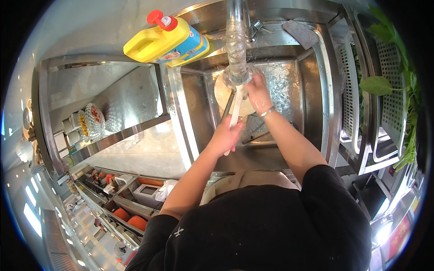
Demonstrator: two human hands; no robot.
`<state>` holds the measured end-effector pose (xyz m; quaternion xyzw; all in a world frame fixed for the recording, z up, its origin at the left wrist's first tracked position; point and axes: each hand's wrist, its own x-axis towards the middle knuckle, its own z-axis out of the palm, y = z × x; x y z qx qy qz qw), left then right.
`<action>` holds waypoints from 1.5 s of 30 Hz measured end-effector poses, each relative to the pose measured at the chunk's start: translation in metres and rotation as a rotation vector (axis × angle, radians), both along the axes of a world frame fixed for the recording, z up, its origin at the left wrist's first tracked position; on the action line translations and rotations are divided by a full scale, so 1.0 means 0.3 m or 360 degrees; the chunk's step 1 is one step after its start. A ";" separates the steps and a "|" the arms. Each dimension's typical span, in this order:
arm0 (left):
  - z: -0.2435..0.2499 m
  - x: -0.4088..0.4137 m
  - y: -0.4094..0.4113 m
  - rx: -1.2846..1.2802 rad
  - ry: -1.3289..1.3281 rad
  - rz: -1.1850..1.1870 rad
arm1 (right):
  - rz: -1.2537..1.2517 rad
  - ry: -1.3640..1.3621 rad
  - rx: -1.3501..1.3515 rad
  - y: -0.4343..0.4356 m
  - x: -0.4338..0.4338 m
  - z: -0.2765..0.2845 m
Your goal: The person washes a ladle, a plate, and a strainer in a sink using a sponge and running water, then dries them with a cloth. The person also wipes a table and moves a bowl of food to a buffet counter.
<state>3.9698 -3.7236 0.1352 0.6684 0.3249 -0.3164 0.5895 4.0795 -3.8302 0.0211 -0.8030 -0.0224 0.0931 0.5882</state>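
Observation:
My left hand [226, 136] grips a long pale handle [238, 105] over a stainless steel sink [312, 133]. A thin dark rod [229, 103] runs beside the handle, down to the same hand. The far end of the handle lies under a faucet spout [236, 44] wrapped in clear plastic. My right hand [259, 94] is at that far end, its fingertips partly hidden by the plastic, so its hold cannot be made out. Beneath the hands sits a round cream-coloured thing [221, 92]. Water wets the sink floor.
A yellow jug with a red pump [168, 42] stands at the sink's back left. A grey cloth [300, 34] lies by the faucet tap [251, 33]. Another dark tool [258, 136] rests in the sink. White perforated baskets [391, 81] with leafy greens [408, 135] stand right.

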 end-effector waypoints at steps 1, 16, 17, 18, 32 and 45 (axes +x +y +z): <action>0.001 0.014 0.005 -0.0049 0.0010 0.0054 | 0.0059 -0.0335 -0.0185 -0.004 -0.037 0.020; 0.090 0.026 0.076 0.0217 0.0085 -0.0799 | 0.2141 -0.0670 -0.1435 -0.049 0.326 0.207; 0.087 0.021 0.079 0.0403 -0.0034 -0.0835 | 0.2040 -0.0583 -0.1388 -0.071 0.341 0.168; 0.082 0.009 0.085 0.0595 -0.0149 -0.0850 | 0.1955 -0.0509 -0.1332 -0.074 0.351 0.166; 0.076 -0.041 0.087 0.0577 -0.0112 -0.0873 | 0.1823 -0.0536 -0.0727 -0.147 0.226 0.242; 0.066 -0.021 0.059 0.0802 -0.0263 -0.0941 | 0.1967 -0.0098 -0.1113 -0.019 0.252 0.154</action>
